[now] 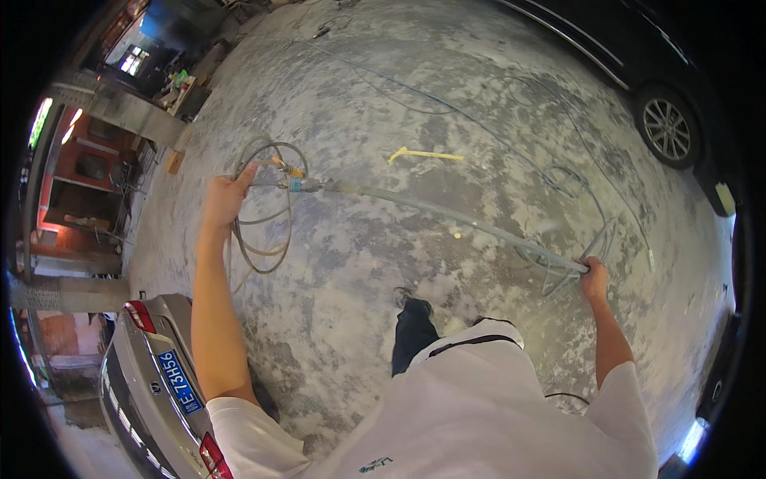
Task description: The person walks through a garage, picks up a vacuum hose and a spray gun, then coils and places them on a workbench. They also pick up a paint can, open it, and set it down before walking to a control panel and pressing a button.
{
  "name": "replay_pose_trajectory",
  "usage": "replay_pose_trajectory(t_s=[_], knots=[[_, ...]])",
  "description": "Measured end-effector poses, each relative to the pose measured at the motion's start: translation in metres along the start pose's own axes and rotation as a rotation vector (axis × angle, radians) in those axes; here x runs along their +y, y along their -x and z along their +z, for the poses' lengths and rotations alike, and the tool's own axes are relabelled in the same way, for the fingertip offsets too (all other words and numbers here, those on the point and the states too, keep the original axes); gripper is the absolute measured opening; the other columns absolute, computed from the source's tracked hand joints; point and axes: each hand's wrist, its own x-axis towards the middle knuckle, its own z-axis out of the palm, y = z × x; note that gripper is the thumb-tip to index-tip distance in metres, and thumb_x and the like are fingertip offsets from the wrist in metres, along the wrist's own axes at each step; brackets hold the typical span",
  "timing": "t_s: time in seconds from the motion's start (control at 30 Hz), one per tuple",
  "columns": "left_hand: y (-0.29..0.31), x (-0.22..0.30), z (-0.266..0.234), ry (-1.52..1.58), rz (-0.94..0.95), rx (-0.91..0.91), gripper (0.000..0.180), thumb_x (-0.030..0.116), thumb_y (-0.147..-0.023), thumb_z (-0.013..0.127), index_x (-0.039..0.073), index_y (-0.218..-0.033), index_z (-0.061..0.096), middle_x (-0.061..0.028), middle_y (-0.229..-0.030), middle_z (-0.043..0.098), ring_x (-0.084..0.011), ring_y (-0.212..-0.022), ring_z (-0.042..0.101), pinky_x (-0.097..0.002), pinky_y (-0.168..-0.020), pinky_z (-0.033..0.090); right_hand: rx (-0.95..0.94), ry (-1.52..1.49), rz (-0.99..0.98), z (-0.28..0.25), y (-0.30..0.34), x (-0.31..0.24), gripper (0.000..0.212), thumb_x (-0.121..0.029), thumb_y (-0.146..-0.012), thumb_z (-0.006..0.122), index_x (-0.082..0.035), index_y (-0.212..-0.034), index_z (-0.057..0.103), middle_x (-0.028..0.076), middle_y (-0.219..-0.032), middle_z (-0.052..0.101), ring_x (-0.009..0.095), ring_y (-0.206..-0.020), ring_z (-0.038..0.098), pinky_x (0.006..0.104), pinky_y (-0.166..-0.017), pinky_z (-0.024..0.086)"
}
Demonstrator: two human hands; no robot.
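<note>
A grey hose stretches between my two hands, well above the floor. My left hand is closed around its left end, where loops of thinner hose hang down. Just past those fingers are a metal coupling with a teal band and an orange-yellow fitting. My right hand grips the other end of the grey hose at the far right. Coiled loops show beside that hand; whether it holds them too is unclear.
A silver car stands close at the lower left, a black car at the upper right. A yellow strip lies on the stained concrete floor. Thin hoses trail across the far floor. Pillars and cluttered shelving line the left.
</note>
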Motion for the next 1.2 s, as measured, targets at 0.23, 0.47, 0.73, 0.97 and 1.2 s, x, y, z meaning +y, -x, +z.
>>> replay_pose_trajectory(t_s=[0.23, 0.47, 0.73, 0.97, 1.2], knots=[[-0.105, -0.086, -0.022, 0.242, -0.062, -0.225, 0.051, 0.045, -0.087, 0.068, 0.006, -0.058, 0.055, 0.0021, -0.057, 0.047, -0.0106, -0.056, 0.04, -0.03, -0.054, 0.033, -0.174, -0.148, -0.128, 0.043, -0.123, -0.311, 0.04, -0.024, -0.072, 0.083, 0.0, -0.097, 0.064, 0.016, -0.079, 0.065, 0.028, -0.067, 0.06, 0.0364, -0.065, 0.049], [-0.212, -0.099, 0.002, 0.196, 0.106, -0.276, 0.06, 0.054, -0.087, 0.067, 0.0, -0.062, 0.061, 0.0009, -0.053, 0.045, -0.0106, -0.05, 0.039, -0.0318, -0.047, 0.033, -0.443, -0.478, -0.544, 0.114, -0.192, -0.586, 0.046, -0.03, -0.093, 0.06, -0.011, -0.135, 0.052, 0.016, -0.096, 0.069, 0.032, -0.081, 0.066, 0.0376, -0.074, 0.051], [-0.335, -0.099, 0.002, 0.172, 0.229, -0.833, 0.058, 0.056, -0.086, 0.066, 0.0, -0.073, 0.064, -0.0024, -0.053, 0.047, -0.0138, -0.048, 0.04, -0.0341, -0.047, 0.036, -0.444, -0.554, -0.625, 0.203, -0.281, -0.722, 0.036, -0.022, -0.092, 0.063, -0.005, -0.122, 0.058, 0.018, -0.096, 0.067, 0.037, -0.081, 0.064, 0.0424, -0.071, 0.051], [-0.43, -0.118, -0.031, -0.078, 0.259, -1.132, 0.052, 0.043, -0.094, 0.061, -0.001, -0.067, 0.057, 0.0006, -0.053, 0.042, -0.0088, -0.048, 0.039, -0.0298, -0.043, 0.033, -0.27, -0.356, -0.771, 0.225, -0.323, -0.808, 0.023, -0.022, -0.085, 0.069, -0.003, -0.094, 0.059, 0.009, -0.078, 0.058, 0.027, -0.064, 0.061, 0.0373, -0.05, 0.046], [-0.466, -0.147, -0.018, 0.107, 0.088, -0.985, 0.06, 0.045, -0.09, 0.059, -0.004, -0.055, 0.055, -0.0152, -0.045, 0.048, -0.0288, -0.043, 0.052, -0.0425, -0.047, 0.041, -0.121, -0.149, -0.86, 0.231, -0.334, -0.87, 0.025, -0.024, -0.083, 0.071, -0.005, -0.085, 0.055, 0.006, -0.072, 0.05, 0.02, -0.052, 0.054, 0.0328, -0.04, 0.04]])
